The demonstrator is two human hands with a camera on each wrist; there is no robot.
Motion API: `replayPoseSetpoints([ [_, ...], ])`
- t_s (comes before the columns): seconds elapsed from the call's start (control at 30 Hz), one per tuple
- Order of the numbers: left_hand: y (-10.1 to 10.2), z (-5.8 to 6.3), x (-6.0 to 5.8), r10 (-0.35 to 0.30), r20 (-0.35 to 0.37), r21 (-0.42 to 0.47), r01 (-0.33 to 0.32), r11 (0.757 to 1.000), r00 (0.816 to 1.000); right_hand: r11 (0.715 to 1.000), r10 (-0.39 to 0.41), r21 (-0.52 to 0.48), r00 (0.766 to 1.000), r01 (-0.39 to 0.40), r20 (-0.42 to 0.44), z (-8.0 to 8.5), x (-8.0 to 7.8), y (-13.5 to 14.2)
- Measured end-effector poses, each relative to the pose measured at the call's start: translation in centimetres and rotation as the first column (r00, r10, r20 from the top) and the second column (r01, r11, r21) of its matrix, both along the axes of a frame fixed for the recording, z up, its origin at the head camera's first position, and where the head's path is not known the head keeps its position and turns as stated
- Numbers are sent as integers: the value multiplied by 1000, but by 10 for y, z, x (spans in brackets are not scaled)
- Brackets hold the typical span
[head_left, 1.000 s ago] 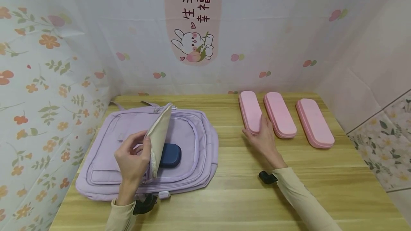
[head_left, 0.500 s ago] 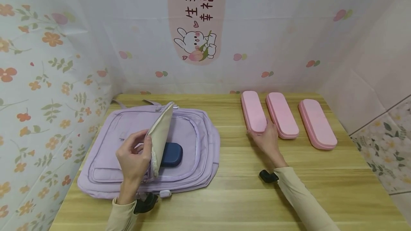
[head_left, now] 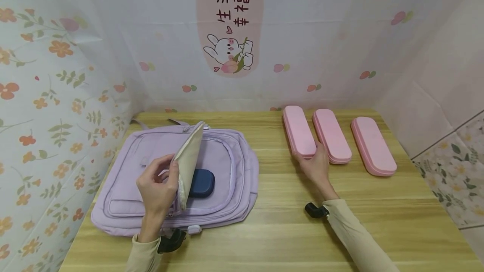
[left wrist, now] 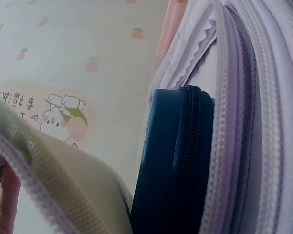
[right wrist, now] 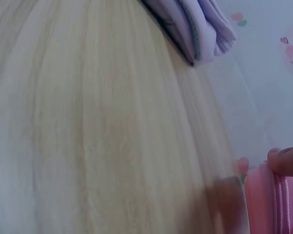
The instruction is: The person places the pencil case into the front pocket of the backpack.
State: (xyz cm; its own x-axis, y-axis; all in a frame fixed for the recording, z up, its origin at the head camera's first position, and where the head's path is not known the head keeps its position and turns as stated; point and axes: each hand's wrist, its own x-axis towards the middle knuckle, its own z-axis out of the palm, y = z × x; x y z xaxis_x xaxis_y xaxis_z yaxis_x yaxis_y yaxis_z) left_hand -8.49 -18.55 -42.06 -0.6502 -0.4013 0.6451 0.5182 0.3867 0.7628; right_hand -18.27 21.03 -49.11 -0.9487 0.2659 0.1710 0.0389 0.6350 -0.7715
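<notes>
A lilac backpack [head_left: 242,175] lies flat on the table at left. My left hand [head_left: 156,181] pinches the edge of its front pocket flap [head_left: 188,158], holding it raised with the cream lining showing. Partly behind that flap, a dark blue zippered case [head_left: 202,182] sits in the pocket; the left wrist view shows the blue case [left wrist: 161,161] against the pocket's zipper edge. To the right, my right hand [head_left: 315,165] grips the near end of the leftmost pink zippered case [head_left: 298,129]. A fingertip [right wrist: 285,161] presses on the pink case [right wrist: 261,200] in the right wrist view.
Close to the right hand lies a second pink case [head_left: 332,135], and farther right a third pink case [head_left: 374,146]. Wood-grain table [head_left: 264,238] spans between backpack and cases. A patterned cloth backdrop [head_left: 159,45] rises behind the table's far edge.
My right hand's fingers have shifted toward the near end of the leftmost pink case and taken hold there. The left hand still holds the flap raised. The head view shifted slightly.
</notes>
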Motion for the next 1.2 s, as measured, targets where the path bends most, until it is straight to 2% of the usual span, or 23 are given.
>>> replayPoseSetpoints([
  [0.57, 0, -1, 0, -31, -12, -21, 31, 999, 999, 994, 111, -5, 994, -111, -14, 21, 13, -24],
  [0.9, 0, -3, 0, -67, -19, -23, 66, 998, 998, 984, 180, -13, 984, -180, -9, 25, 17, -35],
  [1.2, 0, -5, 1, -88, -30, -29, 87, 996, 996, 974, 226, 3, 972, -227, -59, 28, 24, -44],
])
